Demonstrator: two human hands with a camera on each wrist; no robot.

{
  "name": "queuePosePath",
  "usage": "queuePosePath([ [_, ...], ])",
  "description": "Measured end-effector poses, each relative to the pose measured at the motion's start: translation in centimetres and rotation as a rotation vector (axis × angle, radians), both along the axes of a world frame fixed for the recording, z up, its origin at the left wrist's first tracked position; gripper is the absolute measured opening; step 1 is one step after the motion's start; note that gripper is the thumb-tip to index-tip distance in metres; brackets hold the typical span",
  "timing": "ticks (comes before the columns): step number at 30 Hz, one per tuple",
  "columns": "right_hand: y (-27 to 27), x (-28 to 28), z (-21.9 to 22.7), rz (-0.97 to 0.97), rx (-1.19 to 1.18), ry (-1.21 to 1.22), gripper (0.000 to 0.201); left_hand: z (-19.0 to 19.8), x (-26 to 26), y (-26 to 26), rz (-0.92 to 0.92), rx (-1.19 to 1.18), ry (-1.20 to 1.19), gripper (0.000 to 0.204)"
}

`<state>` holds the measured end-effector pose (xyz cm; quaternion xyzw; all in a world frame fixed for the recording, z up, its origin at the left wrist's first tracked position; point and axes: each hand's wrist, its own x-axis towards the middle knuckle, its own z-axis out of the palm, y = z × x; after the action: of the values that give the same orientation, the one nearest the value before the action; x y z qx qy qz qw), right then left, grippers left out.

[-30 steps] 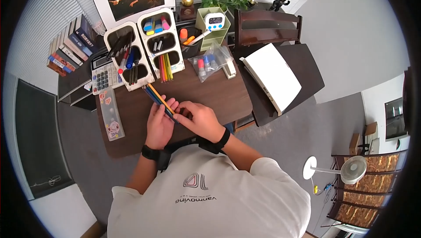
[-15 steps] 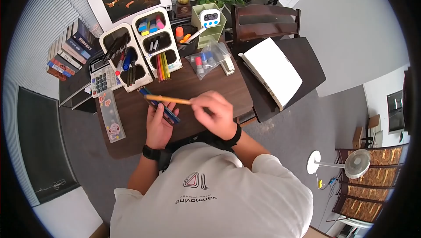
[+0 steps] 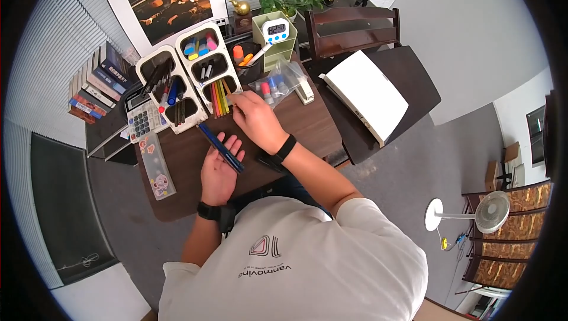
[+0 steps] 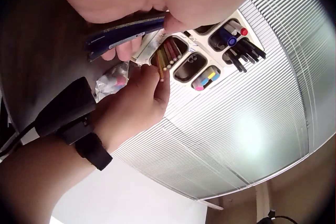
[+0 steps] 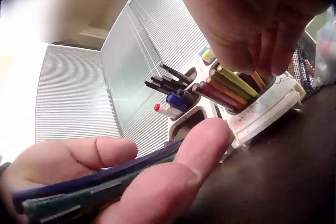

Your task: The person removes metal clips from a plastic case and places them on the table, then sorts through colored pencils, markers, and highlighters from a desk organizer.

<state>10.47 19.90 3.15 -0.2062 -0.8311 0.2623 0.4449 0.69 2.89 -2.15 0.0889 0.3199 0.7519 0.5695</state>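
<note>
Several dark blue and green pencils [image 3: 221,148] lie across the palm of my left hand [image 3: 218,179], held loosely between thumb and fingers. Over the front compartment of the right white pen holder [image 3: 184,70], my right hand [image 3: 260,122] pinches an orange pencil [image 5: 259,80] whose lower part is inside. Red, yellow and other coloured pencils [image 3: 219,101] lean in that same compartment, right beside the right fingertips. Markers [image 3: 200,46] fill the back compartment of this holder. The left white pen holder [image 3: 190,121] carries black pens, a blue marker and dark pencils.
A calculator [image 3: 142,121] and a stickered pencil case [image 3: 158,173] lie on the left. Right of the holders are a mesh cup [image 3: 251,73], a green organizer with a white timer [image 3: 276,31], a plastic bag [image 3: 283,82] and a stapler [image 3: 305,91]. A white box [image 3: 367,99] lies farther right.
My right hand has drawn the orange pencil out of the left hand's bunch and carried it forward to the holder's front compartment. The left hand keeps the darker pencils, its fingers more spread.
</note>
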Motion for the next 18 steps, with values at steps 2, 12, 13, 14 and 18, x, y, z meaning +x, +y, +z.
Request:
queuePosePath([
  [2,0.1,-0.2,-0.2,0.013,-0.017,-0.018,0.032,0.0,0.0,0.0,0.001,0.016,-0.012,0.05],
  [12,-6.5,5.7,0.8,0.052,-0.209,-0.267,0.02,-0.4,0.6,0.2,0.098,0.034,0.038,0.042],
  [13,-6.9,5.9,0.6,0.031,-0.268,-0.285,0.021,-0.3,0.6,0.2,0.11,0.01,0.055,0.039],
  [14,-7.1,6.0,0.5,0.009,-0.324,-0.302,0.021,-0.2,0.7,0.2,0.111,0.005,0.052,0.039],
  [18,-6.7,6.4,-0.7,0.064,-0.331,-0.274,0.026,-0.1,0.8,0.2,0.108,0.019,0.031,0.035],
])
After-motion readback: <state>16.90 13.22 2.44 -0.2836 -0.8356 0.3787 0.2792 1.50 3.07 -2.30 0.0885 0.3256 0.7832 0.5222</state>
